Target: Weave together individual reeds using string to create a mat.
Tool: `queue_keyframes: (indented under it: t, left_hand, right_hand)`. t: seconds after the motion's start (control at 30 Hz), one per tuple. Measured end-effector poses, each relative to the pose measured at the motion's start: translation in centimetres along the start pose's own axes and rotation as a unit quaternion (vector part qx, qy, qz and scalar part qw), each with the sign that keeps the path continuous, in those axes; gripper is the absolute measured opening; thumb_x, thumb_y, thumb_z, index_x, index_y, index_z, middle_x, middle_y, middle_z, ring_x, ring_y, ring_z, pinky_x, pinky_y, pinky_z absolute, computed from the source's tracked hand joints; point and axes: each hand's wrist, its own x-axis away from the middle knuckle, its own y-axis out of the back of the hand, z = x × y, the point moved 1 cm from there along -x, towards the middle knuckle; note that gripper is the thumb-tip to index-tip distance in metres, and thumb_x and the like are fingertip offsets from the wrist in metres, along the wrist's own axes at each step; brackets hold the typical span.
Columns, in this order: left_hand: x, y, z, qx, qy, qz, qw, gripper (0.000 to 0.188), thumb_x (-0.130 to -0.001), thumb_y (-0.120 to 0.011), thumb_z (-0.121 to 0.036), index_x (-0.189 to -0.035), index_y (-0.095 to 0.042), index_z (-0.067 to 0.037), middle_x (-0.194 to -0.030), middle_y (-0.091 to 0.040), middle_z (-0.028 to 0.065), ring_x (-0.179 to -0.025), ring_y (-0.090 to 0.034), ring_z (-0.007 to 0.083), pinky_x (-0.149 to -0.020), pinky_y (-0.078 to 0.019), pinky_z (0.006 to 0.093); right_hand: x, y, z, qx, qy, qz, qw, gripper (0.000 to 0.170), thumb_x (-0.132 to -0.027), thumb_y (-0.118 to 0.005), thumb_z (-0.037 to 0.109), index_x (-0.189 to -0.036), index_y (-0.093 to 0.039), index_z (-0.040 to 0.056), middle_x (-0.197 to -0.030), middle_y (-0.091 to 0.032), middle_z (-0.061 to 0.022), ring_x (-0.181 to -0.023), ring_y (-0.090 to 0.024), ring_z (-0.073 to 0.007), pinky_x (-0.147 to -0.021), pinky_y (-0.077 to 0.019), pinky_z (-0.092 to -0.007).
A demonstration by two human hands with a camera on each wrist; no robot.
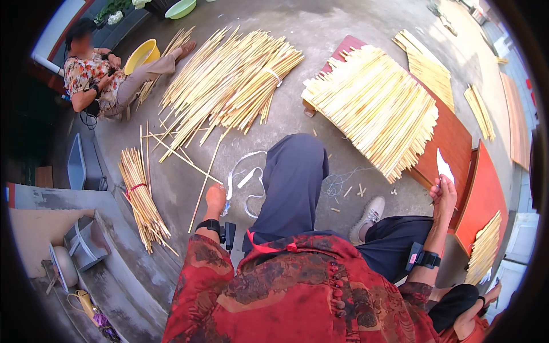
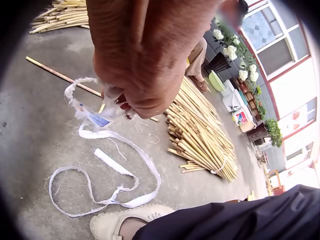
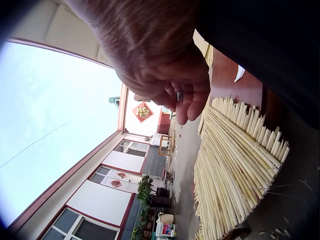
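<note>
My left hand (image 1: 215, 198) grips a bunched white woven strip (image 2: 112, 135); its frayed length trails in loops onto the concrete, and a blue mark shows near the fingers. The left palm side is hidden. Raised at the right, my right hand (image 1: 444, 197) has loosely curled fingers with a ring on one, and nothing shows in its grasp. Beyond its fingertips a pointed white piece (image 3: 240, 73) lies on a red-brown board. Near that hand, a mat of peeled sticks (image 1: 374, 108) tied side by side rests on a low red table (image 1: 452, 137).
Ahead spreads a large pile of sticks (image 1: 229, 80). Left of me stands a bundle with a red tie (image 1: 140, 200), beside concrete steps (image 1: 131, 274). A seated person (image 1: 94, 80) has a yellow basin (image 1: 143, 55). Loose thread and stick stubs (image 1: 347, 191) lie by my shoe.
</note>
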Motion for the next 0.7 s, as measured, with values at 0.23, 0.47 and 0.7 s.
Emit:
queue_keyframes:
  t: [0.23, 0.47, 0.7]
  left_hand:
    - [-0.4, 0.8, -0.3, 0.005, 0.031, 0.033, 0.999, 0.024, -0.08, -0.044, -0.02, -0.092, -0.057, -0.003, -0.09, -0.06, 0.0219, -0.087, -0.056, 0.0378, -0.076, -0.0436, 0.045]
    - [0.0, 1.3, -0.4, -0.042, 0.03, 0.04, 0.998, 0.026, -0.081, -0.043, -0.023, -0.092, -0.056, -0.003, -0.093, -0.06, 0.021, -0.088, -0.057, 0.0371, -0.077, -0.0434, 0.0449]
    - [1.4, -0.1, 0.2, -0.084, 0.072, 0.061, 0.992, 0.025, -0.079, -0.043, -0.019, -0.091, -0.06, -0.005, -0.095, -0.06, 0.0187, -0.091, -0.057, 0.0359, -0.079, -0.0444, 0.043]
  right_hand:
    - [0.2, 0.0, 0.0, 0.003, 0.002, 0.001, 1.0, 0.018, -0.087, -0.051, 0.015, -0.1, -0.055, 0.0037, -0.077, -0.06, -0.0036, -0.056, -0.055, -0.007, -0.048, -0.0484, -0.019]
    - [-0.1, 0.3, -0.5, -0.003, 0.004, 0.006, 1.0, 0.017, -0.087, -0.051, 0.015, -0.1, -0.056, 0.0048, -0.077, -0.06, -0.003, -0.055, -0.055, -0.0066, -0.048, -0.0479, -0.0186]
    - [0.0, 0.2, -0.4, 0.005, 0.007, 0.008, 1.0, 0.017, -0.087, -0.052, 0.015, -0.1, -0.056, 0.0053, -0.077, -0.061, -0.0026, -0.054, -0.055, -0.0063, -0.048, -0.0479, -0.0186]
